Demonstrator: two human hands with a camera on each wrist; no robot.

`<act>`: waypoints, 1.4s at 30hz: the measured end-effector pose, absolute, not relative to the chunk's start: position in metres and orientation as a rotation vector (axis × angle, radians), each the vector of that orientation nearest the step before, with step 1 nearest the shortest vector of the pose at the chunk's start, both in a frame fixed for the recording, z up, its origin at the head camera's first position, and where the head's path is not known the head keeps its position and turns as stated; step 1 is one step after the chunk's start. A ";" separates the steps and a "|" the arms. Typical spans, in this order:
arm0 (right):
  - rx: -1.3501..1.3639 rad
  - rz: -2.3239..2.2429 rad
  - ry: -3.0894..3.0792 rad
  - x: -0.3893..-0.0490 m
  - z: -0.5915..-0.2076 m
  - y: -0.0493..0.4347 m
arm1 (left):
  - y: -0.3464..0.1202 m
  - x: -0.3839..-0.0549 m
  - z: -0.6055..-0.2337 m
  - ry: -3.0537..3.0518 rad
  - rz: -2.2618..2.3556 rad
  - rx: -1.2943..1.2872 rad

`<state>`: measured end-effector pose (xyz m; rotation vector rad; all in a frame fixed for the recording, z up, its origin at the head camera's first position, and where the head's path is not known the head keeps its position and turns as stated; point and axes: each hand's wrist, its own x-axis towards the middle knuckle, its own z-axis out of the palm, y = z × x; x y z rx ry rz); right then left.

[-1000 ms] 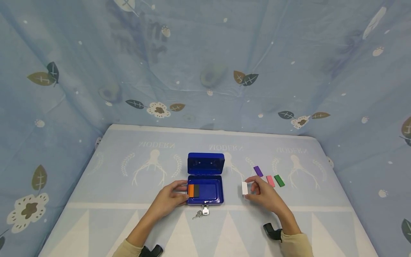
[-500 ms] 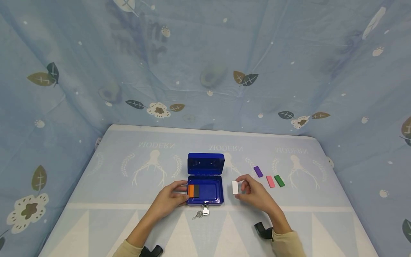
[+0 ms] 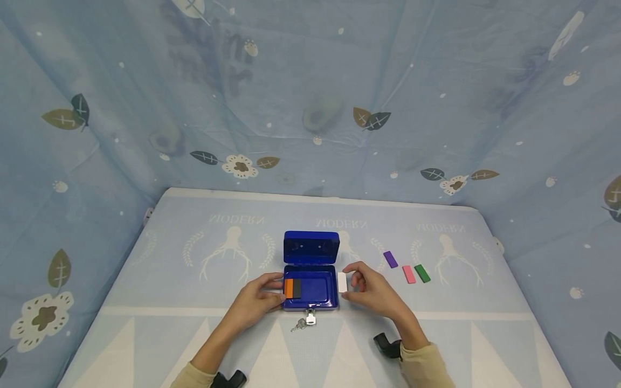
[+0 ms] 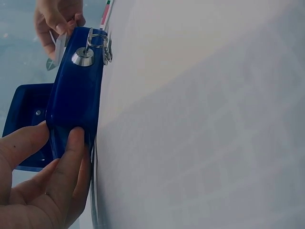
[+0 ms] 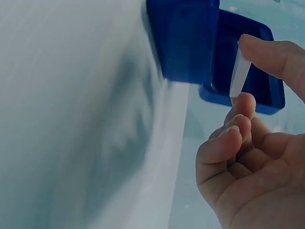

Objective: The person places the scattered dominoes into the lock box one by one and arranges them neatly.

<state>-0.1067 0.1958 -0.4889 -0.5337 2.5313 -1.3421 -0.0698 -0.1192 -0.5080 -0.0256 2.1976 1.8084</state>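
A blue cash box [image 3: 317,288] stands on the table with its lid [image 3: 311,247] raised at the back. Inside, along the left wall, an orange block [image 3: 288,288] lies beside a dark grey block [image 3: 297,288]. My left hand [image 3: 255,302] grips the box's left side; in the left wrist view its thumb is at the rim and its fingers lie against the outer wall. Between thumb and index finger, my right hand [image 3: 371,290] pinches a flat white block [image 3: 342,282] by its ends, right at the box's right rim. In the right wrist view the white block [image 5: 240,74] overlaps the lid.
Right of the box, purple [image 3: 390,259], pink [image 3: 409,274] and green [image 3: 422,273] blocks lie on the table [image 3: 204,293]. Keys [image 3: 299,324] hang from the lock [image 3: 310,317] on the box's front. Patterned blue cloth [image 3: 310,97] surrounds the table at the back and sides.
My right hand has carried the white block leftward, from well right of the box to its right rim. The left hand and the box have stayed in place.
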 end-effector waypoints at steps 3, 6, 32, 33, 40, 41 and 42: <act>-0.555 -1.338 2.522 -0.108 -0.488 0.190 | -0.119 -0.070 -0.508 2.188 1.816 -0.029; -0.566 -1.339 2.500 -0.108 -0.486 0.183 | -0.119 -0.071 -0.508 2.185 1.819 -0.031; -0.710 -1.298 2.465 -0.109 -0.492 0.133 | -0.120 -0.072 -0.508 2.184 1.804 -0.030; -0.712 -1.287 2.484 -0.109 -0.493 0.131 | -0.120 -0.072 -0.508 2.186 1.803 -0.029; -0.689 -1.096 2.656 -0.109 -0.500 0.120 | -0.120 -0.070 -0.510 2.187 1.813 -0.022; -0.687 -1.057 2.680 -0.108 -0.501 0.118 | -0.120 -0.070 -0.509 2.187 1.813 -0.021; -0.677 -1.022 2.697 -0.108 -0.501 0.117 | -0.120 -0.070 -0.509 2.192 1.809 -0.019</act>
